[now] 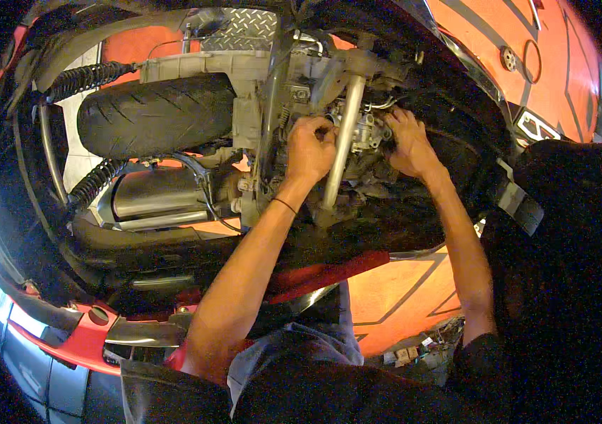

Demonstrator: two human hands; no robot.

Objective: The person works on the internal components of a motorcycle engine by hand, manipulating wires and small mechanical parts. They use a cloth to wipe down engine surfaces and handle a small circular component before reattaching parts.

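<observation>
Metal engine unit (366, 134) — prob. stiff, greasy; hold by housing sides. L hand (310, 152) 9 o'clock, R hand (412, 146) 3 o'clock — fingers bent, can't tell either grip.

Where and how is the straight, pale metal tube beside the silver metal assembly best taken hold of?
Probably around the lower stretch of the straight, pale metal tube, coming from the picture's lower edge: it looks slim and bare there, while the silver metal assembly crowds its upper right.

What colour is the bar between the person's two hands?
The bar is silvery grey, showing best in the head view.
</observation>
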